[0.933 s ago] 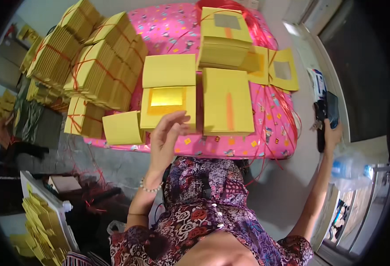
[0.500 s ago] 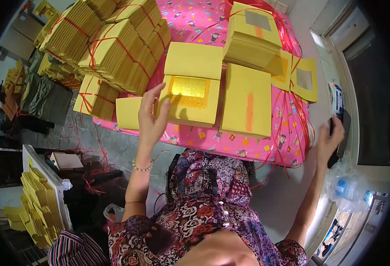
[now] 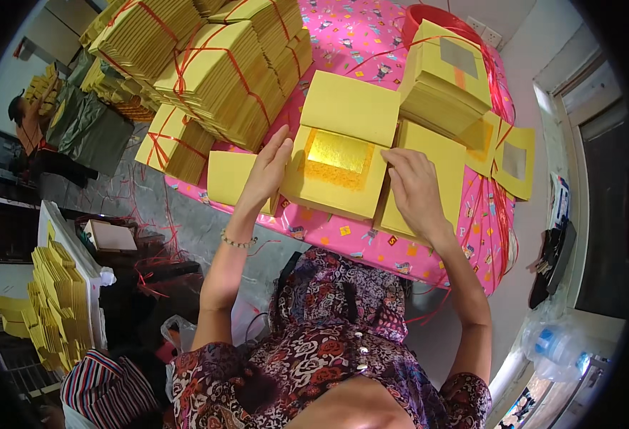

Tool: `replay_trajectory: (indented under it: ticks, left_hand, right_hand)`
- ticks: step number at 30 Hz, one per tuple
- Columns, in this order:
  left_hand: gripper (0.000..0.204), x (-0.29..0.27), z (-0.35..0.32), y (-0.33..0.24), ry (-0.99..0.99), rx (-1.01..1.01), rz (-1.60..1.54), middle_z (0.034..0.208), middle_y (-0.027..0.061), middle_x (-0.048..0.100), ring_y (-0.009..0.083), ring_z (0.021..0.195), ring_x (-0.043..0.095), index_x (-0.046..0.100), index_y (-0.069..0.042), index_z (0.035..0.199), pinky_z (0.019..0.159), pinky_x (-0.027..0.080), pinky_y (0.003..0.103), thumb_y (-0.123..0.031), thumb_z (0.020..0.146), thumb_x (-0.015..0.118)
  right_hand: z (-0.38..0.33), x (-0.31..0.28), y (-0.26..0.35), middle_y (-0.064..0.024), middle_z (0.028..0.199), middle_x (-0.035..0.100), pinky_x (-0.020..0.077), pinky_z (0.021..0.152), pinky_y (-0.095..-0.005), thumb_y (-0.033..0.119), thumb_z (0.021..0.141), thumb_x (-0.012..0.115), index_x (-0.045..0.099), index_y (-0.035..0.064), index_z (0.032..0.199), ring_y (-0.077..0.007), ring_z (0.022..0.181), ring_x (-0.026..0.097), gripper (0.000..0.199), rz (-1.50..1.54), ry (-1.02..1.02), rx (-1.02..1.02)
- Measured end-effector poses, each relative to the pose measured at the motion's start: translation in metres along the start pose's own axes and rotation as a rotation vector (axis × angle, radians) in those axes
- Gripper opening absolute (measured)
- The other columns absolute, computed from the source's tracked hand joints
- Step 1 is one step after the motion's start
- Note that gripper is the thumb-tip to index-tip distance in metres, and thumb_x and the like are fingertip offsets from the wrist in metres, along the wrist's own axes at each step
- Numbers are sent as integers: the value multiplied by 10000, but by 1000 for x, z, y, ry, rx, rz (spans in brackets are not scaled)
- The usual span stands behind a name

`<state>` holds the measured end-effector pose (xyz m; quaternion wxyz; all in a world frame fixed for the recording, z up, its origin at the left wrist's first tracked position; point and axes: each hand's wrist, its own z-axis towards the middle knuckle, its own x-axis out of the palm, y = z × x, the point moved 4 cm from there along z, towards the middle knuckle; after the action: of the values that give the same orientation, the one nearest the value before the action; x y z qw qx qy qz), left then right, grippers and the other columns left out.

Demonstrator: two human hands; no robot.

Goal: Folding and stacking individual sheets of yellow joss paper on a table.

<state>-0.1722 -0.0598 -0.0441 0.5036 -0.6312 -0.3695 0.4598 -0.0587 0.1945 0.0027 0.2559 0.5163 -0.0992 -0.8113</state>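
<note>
A stack of yellow paper sheets lies in front of me, its top sheet bearing a gold foil rectangle with an orange border. Another yellow block adjoins its far edge. My left hand is held along the stack's left side, fingers stretched out. At the right side, my right hand has its fingers loosely bent, the tips by the stack's edge; whether they touch is hard to tell. Nothing shows in either hand. Under my right hand is a second yellow stack, partly hidden.
Large yellow paper bundles tied with red string rise at the left. A taller yellow stack, a red basin and red strings occupy the right of the pink patterned table cover. Another person is at the far left.
My right hand has come from the window ledge at the right to the stack's right edge. My left hand stays by the left edge. The whole view has shifted slightly.
</note>
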Motion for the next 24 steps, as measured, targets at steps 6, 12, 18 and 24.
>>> replay_trajectory:
  ticks: [6, 12, 18, 24]
  left_hand:
    - [562, 2, 1, -1, 77, -1, -130, 1545, 141, 403, 216, 1428, 363, 352, -1, 1514, 1165, 271, 318, -313, 1060, 461]
    - [567, 4, -2, -14, 106, 36, -109, 1538, 154, 409, 225, 1431, 362, 354, -21, 1520, 1176, 253, 332, -350, 1066, 440]
    - [518, 4, 8, -16, 99, 163, 16, 1503, 165, 445, 259, 1402, 399, 399, -13, 1484, 1152, 301, 348, -289, 1052, 470]
    - [405, 14, 18, -49, -31, 669, 583, 1373, 158, 545, 329, 1246, 505, 568, -94, 1343, 1081, 386, 425, -191, 951, 598]
  right_hand:
    - [4, 19, -4, -106, 1179, 601, 422, 970, -433, -58, 779, 569, 604, 34, 1231, -293, 1144, 553, 463, -203, 31, -150]
    - [2, 21, -5, -113, 1195, 593, 428, 979, -437, -90, 763, 562, 595, 29, 1242, -306, 1162, 547, 495, -160, 16, -139]
    - [2, 18, -9, -127, 1199, 589, 448, 972, -422, -122, 735, 550, 583, 13, 1249, -322, 1162, 543, 532, -91, 63, -121]
    - [5, 18, -11, -151, 1202, 582, 467, 973, -439, -121, 731, 554, 576, -5, 1241, -341, 1156, 539, 523, -40, 78, -138]
